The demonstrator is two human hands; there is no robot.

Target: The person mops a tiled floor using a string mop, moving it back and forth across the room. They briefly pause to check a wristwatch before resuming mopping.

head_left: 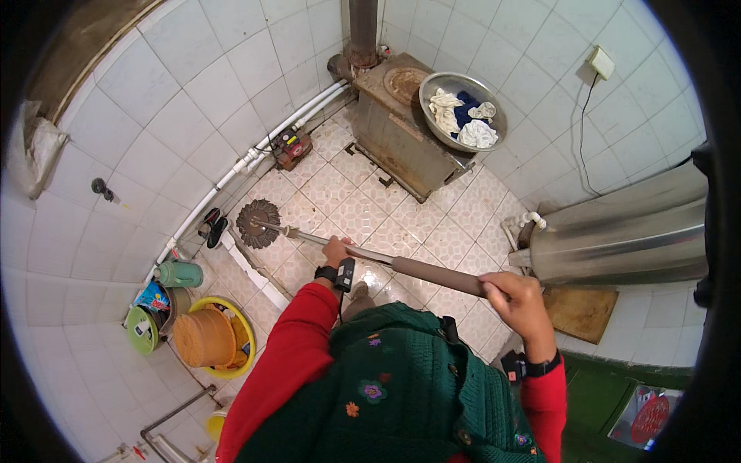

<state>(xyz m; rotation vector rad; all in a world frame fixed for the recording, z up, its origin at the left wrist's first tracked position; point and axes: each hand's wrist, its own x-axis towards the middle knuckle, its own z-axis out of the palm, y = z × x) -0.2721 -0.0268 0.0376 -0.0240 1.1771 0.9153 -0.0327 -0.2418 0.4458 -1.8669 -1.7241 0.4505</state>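
Observation:
Both my hands are closed around a mop [436, 274] that slants across the front of me. Its round head of dark strings [257, 224] lies spread on the tiled floor, by the white pipe along the left wall. My left hand [336, 251] wraps the metal shaft about midway. At the thick brown-grey grip's end, my right hand [515, 302] is closed, with the thumb along the top. A black strap with a small device sits on each wrist.
A metal stove [409, 127] bears a steel basin [494, 139] of clothes. Near the mop head are a red pump [293, 147] and dark shoes [214, 229]. Tubs, including a yellow basin [245, 328], stand at left. A steel tank [617, 231] stands at right.

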